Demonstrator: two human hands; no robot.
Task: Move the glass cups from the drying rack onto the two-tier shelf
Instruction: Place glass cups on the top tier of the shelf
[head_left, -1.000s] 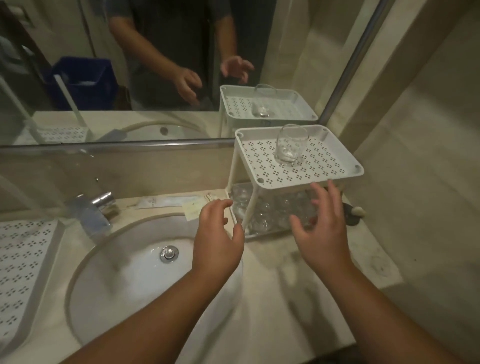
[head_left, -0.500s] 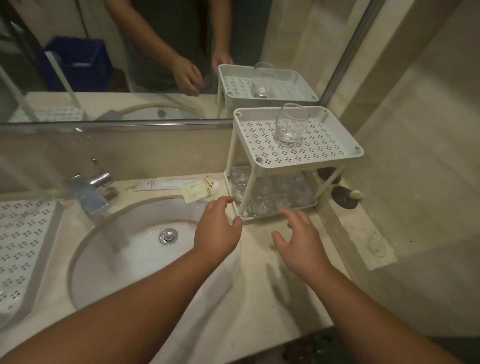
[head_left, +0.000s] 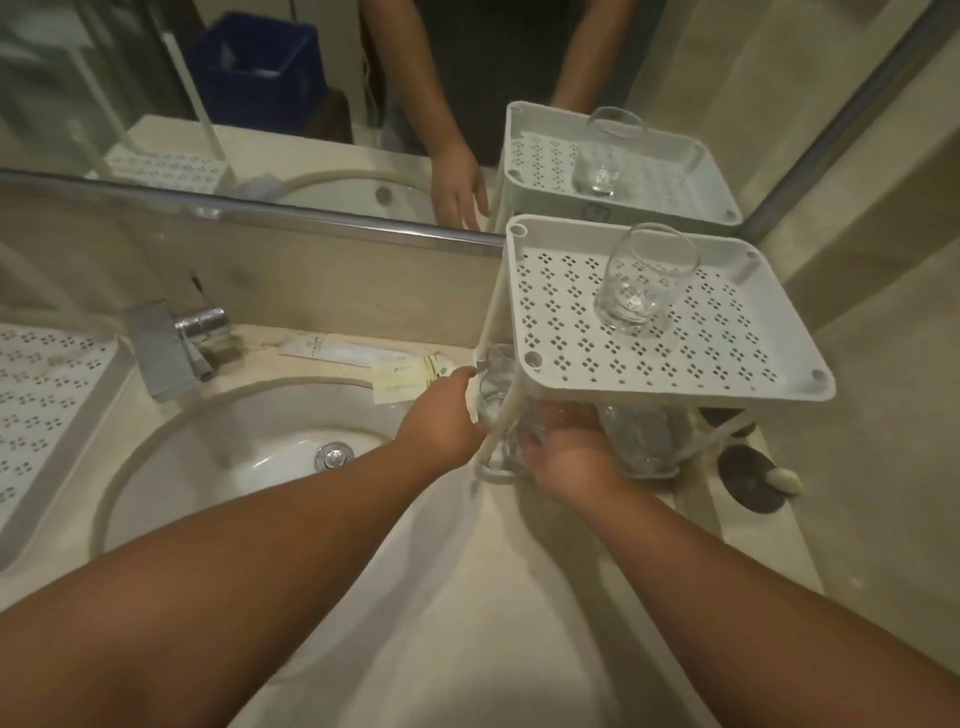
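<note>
Here the white two-tier shelf stands on the vanity counter against the mirror, right of the sink basin. One glass cup stands upright on the perforated top tier. More glass cups crowd the lower tier. The left hand reaches to the shelf's near-left leg, fingers loosely spread beside a cup there, though I cannot tell whether they grip it. The right hand reaches under the top tier among the lower cups; its fingers are hidden, so its hold is unclear.
</note>
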